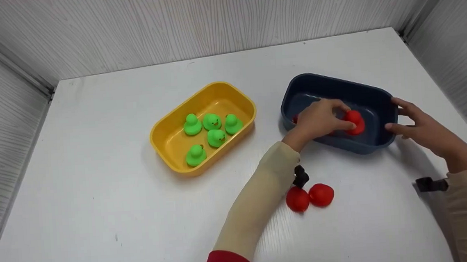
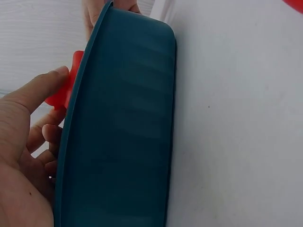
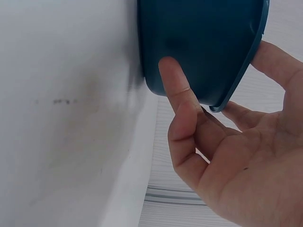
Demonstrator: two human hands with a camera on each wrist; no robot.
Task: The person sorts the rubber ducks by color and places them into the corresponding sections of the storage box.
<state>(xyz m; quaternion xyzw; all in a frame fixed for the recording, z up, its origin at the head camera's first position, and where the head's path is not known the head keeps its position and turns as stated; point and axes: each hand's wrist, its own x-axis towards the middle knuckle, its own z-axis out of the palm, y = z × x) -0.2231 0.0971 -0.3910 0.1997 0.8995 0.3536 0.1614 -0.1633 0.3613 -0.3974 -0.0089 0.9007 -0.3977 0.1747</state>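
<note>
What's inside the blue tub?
In the blue tub sits one red duck, gripped by the left hand. A red bit shows beside that hand; whatever lies under it is covered.

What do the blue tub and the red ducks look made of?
Blue tub: likely moulded plastic, thin rolled rim, smooth matte walls with a dull sheen.
Red ducks: probably soft rubber or vinyl, rounded seamless shapes, slight gloss.
Left hand holds one inside the tub; right hand steadies the rim.

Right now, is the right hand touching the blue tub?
Touching. The right wrist view shows the right hand with a straight finger pressed flat on the blue tub wall, thumb at the rim.
</note>
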